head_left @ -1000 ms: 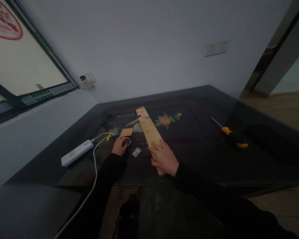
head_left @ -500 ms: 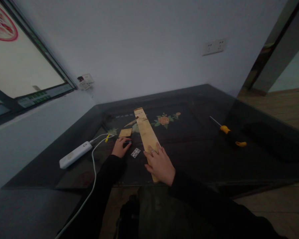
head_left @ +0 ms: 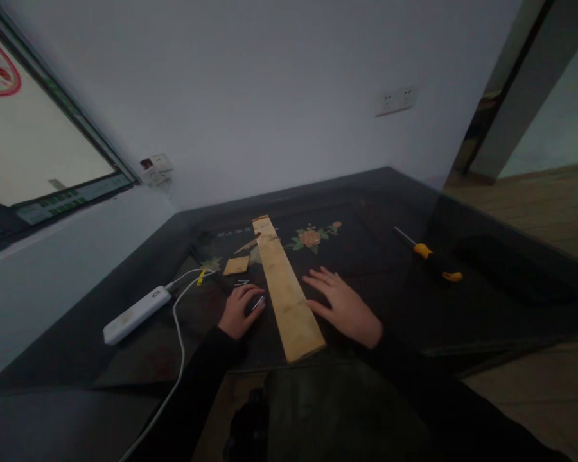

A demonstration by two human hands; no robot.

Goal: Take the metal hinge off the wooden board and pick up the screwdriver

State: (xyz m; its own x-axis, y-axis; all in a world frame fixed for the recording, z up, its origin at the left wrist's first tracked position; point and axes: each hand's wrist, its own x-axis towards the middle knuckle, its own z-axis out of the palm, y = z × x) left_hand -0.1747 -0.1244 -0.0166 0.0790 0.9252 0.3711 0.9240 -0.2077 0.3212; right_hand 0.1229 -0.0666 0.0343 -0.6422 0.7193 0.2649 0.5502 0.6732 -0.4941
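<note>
Fingers of your left hand (head_left: pixel 239 312) curl on a small metal hinge (head_left: pixel 257 303), light, slippery; right hand (head_left: pixel 345 307) splayed flat beside the stiff plank (head_left: pixel 284 289), grip its edges

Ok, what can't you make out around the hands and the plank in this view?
Head view only, dim:
- Hinge: partly covered by left hand; whether gripped is unclear.
- Small metal bits: too small to identify.
- Table beneath right hand: hidden by palm.
- Screwdriver tip: too small.
- Plank markings: blurred.
</note>
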